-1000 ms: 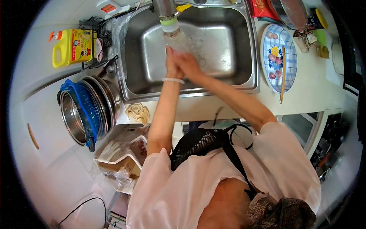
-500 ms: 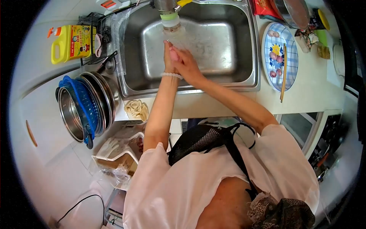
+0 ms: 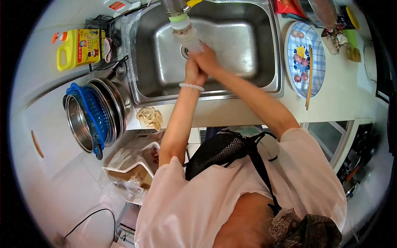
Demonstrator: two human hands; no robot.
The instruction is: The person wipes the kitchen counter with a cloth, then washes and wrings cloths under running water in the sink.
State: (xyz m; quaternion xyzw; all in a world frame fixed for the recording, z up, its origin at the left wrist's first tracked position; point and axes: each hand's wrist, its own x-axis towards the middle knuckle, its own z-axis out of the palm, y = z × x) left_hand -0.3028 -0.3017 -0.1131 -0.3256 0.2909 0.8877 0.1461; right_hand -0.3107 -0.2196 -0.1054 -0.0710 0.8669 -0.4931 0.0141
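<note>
My left hand (image 3: 193, 71) and my right hand (image 3: 207, 60) are pressed together over the steel sink (image 3: 231, 68), below the faucet (image 3: 180, 22). A whitish stream of water (image 3: 189, 39) falls from its spout onto the fingertips. The right hand lies over the left and wraps round it. Its fingertips are smeared by motion and water. Most of the left fingers are hidden behind the right hand. A beaded bracelet (image 3: 191, 86) circles the left wrist. Between the palms I can make out no object.
Right of the sink, a blue-and-white plate (image 3: 316, 76) holds several purplish pieces and chopsticks (image 3: 309, 78). To the left stand a yellow detergent jug (image 3: 78, 48), nested pots with a blue colander (image 3: 96, 111), and a crumpled cloth (image 3: 149, 118) on the counter edge.
My hands have turned and shifted slightly right, the right now covering more of the left. The stream reaches my fingertips more plainly, and the drain has come into view. The view has shifted slightly.
</note>
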